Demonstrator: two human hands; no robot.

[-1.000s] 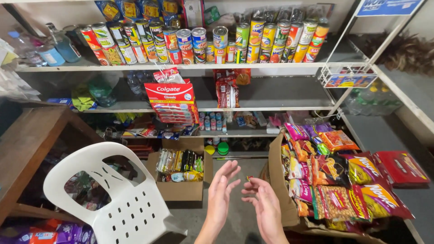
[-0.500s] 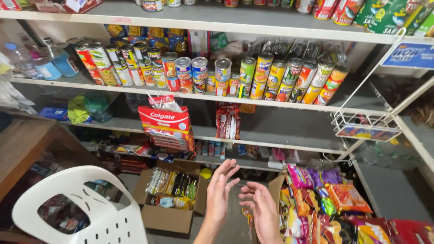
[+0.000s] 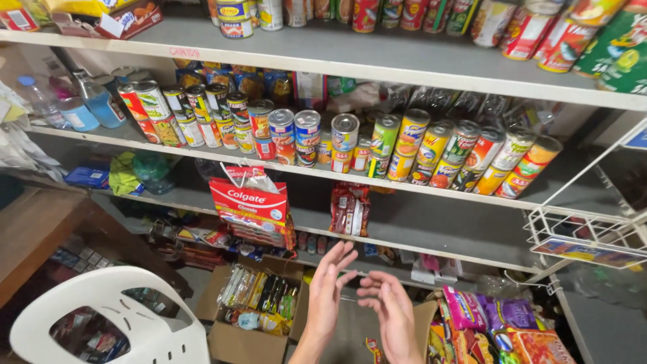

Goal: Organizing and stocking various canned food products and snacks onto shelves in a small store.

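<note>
— Where are your hands?

— Both are raised low in the middle of my view. My left hand (image 3: 328,291) is open, fingers spread and pointing to twelve o'clock; my right hand (image 3: 391,311) is open too, fingers loosely curled toward nine o'clock, its fingertips just beside the left palm. Neither holds anything.

— What is nearest them?

— At eight o'clock of the left hand sits an open brown cardboard box of wrapped snack sachets (image 3: 259,307). At four o'clock of the right hand lie shiny purple and orange snack bags (image 3: 495,327). Between box and bags there is a free strip of grey floor below my wrists.

— And further out?

— At eleven o'clock hangs a red toothpaste sachet pack (image 3: 251,202) on the edge of a grey shelf (image 3: 418,226). At twelve o'clock, a row of stacked printed tin cans (image 3: 345,138) fills the shelf above. A white wire rack (image 3: 583,232) juts out at two o'clock, and a white plastic chair with a slotted back (image 3: 111,323) stands at eight o'clock.

— Anything unclear?

— The chair, the bags and my forearms are cut off by the bottom edge; items behind the cans are too dim to tell.
</note>
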